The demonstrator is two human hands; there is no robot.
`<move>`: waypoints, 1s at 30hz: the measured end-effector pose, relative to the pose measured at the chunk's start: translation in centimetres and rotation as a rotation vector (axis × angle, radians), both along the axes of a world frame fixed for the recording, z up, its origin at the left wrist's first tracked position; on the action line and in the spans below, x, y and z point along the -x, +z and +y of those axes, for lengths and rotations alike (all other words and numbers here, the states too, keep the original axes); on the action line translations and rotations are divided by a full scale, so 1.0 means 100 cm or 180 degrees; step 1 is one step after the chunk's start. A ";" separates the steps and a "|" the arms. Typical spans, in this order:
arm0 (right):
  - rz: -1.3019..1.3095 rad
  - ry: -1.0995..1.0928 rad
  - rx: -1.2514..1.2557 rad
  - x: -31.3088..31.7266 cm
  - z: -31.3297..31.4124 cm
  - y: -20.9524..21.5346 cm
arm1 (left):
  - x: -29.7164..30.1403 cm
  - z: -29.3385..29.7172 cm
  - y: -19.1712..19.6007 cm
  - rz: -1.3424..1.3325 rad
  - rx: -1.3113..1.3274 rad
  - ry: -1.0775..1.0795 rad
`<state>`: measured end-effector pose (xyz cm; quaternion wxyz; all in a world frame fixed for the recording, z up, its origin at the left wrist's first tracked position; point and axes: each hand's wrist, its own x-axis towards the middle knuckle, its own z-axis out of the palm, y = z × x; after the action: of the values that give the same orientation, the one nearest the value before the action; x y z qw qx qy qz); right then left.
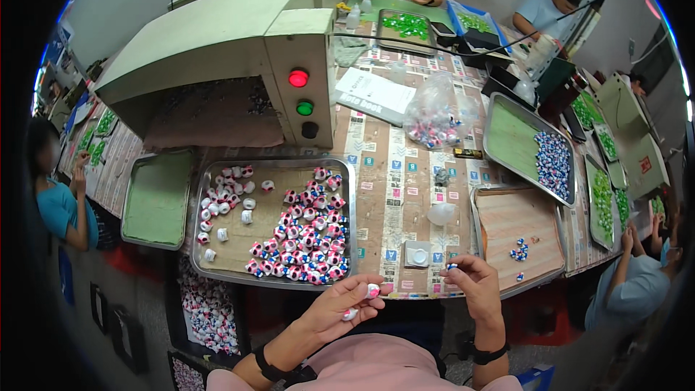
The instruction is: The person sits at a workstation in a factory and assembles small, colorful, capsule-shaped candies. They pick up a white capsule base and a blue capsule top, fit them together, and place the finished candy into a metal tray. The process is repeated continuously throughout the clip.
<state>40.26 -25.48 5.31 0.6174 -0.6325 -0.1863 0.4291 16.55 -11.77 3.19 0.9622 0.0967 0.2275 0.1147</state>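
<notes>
My left hand (339, 305) is closed, pinching a small white-and-pink figurine head (373, 290) between thumb and finger. A second white piece (350, 314) is tucked in its lower fingers. To the right, my right hand (476, 286) pinches a tiny blue-and-white piece (452, 266), partly hidden by the fingertips. Just beyond the hands, a small white square dish (417, 254) sits at the table's near edge. Left of it lies a metal tray (250, 237) of white heads and assembled pink, white and blue figurines. A paper-lined tray (510, 221) at right holds several blue-and-white pieces (520, 250).
A large beige machine (300, 51) with red and green lights stands back left. A green-lined tray (156, 203) lies left, another tray (507, 130) of blue pieces right. A plastic bag (438, 119), translucent cup (441, 213) and notebook (373, 94) lie mid-table. Several people work around.
</notes>
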 end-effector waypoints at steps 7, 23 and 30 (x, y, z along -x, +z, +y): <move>-0.0524 0.0214 0.0120 0.007 0.013 -0.005 | 0.005 -0.001 -0.006 -0.0252 -0.0064 -0.0015; -0.3687 0.0700 0.0288 0.017 0.045 -0.022 | 0.009 -0.008 -0.004 0.0044 -0.0392 -0.0167; -0.3243 0.0614 0.0276 0.024 0.039 -0.012 | 0.004 -0.013 -0.009 0.0177 -0.0345 -0.0139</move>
<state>37.89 -21.54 4.10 0.3793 -0.7660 -0.5026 0.1292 16.18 -13.11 2.28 0.9511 0.1567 0.2455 0.1031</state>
